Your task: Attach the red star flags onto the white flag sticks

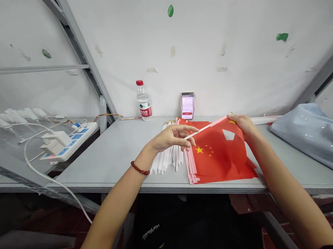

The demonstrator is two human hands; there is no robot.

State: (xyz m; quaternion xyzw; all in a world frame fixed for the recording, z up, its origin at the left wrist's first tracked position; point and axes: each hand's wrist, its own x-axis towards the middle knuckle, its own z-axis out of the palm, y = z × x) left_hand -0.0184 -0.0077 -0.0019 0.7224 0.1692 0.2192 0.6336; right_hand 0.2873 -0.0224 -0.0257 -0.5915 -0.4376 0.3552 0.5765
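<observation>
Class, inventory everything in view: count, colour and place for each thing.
Desk: one, grey, centre
Wall: one, white, behind
Flag stack: one, red, centre
Held flag: one, red, over flag stack
Held stick: one, white, along held flag
Loose sticks: many, white, left of flag stack
Bottle: one, clear and red, near wall
Phone: one, screen pinkish, near wall
Power strip: one, white-blue, left
Cables: several, mostly white, left
Bag-like bundle: one, pale blue, right
Metal posts: several, grey, either side
Patches: three, green, on wall
Bracelet: one, dark red, left wrist
Left hand: one, at held stick
Right hand: one, pinching held flag
</observation>
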